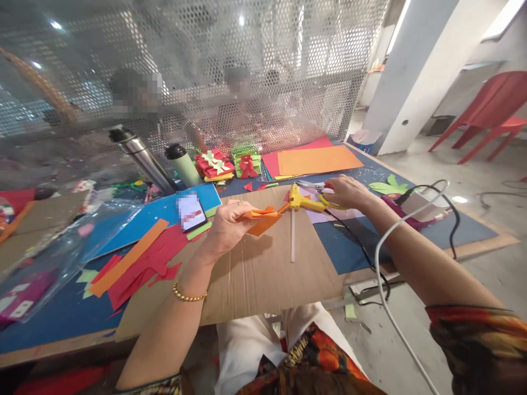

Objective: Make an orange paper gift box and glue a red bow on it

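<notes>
Over the brown cardboard (263,274), my left hand (230,226) is closed on a folded orange paper piece (263,220). My right hand (345,192) reaches to the far side of the board, its fingers at the handles of the scissors (315,186). How firmly they hold the handles is hard to see. A yellow glue gun (302,201) lies just left of my right hand, with a white glue stick (292,236) pointing toward me from it. A narrow orange tip of the paper comes close to the glue gun.
Behind are orange sheets (319,160), red and green paper bundles (214,163), a steel bottle (142,156) and a green bottle (184,163). To the left lie a phone (191,211), red paper scraps (144,263) and a plastic bag (78,241). A white cable (381,274) crosses my right forearm.
</notes>
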A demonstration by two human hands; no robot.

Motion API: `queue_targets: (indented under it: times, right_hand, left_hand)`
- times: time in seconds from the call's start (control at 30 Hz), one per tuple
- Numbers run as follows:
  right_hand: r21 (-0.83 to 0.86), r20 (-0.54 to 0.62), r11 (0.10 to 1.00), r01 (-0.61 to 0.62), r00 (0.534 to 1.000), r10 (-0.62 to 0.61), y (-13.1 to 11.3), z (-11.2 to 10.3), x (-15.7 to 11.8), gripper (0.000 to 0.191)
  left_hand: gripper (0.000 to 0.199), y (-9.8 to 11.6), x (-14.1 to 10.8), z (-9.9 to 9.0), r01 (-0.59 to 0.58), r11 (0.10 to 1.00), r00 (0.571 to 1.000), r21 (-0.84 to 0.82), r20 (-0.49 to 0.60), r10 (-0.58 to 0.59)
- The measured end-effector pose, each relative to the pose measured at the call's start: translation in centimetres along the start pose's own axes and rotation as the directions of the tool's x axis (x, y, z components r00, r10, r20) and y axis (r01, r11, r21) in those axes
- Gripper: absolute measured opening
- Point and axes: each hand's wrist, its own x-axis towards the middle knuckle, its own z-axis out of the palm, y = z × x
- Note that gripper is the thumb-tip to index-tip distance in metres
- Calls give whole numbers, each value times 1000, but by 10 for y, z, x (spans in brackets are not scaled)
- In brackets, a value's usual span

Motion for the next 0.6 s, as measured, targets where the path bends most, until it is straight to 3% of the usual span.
queue_targets:
  times: [0.07, 0.13, 0.2, 0.27, 0.33, 0.43, 0.6]
  right_hand:
    - [-56, -27, 998, -3, 1000, 1, -4, 0, -4, 36]
    - [-41, -195, 997, 67, 978, -74, -14, -6, -16, 30]
    - [89, -422, 947, 308, 873, -245, -31, -16, -35, 23]
    - [246, -543, 746, 619, 726, -423, -54, -26, -56, 29]
    - [284, -605, 560, 778, 598, -525, -76, -31, -72, 25]
    - [240, -693, 478, 845, 494, -525, -98, -26, -80, 18]
    - [183, -745, 493, 851, 447, -495, -104, -7, -70, 12]
  left_hand:
    - [34, 1, -1, 2, 34, 999, 999, -36, 3, -34]
    - [35, 3, -2, 4, 91, 993, 996, -74, 22, -90]
    - [32, 6, -4, 6, 178, 973, 984, -143, 45, -173]
    - [31, 9, -5, 7, 264, 937, 964, -230, 74, -254]
    - [32, 11, -5, 8, 315, 904, 949, -290, 107, -297]
    - [30, 15, -5, 8, 328, 889, 944, -319, 136, -300]
    - [29, 18, -4, 9, 379, 874, 925, -305, 164, -344]
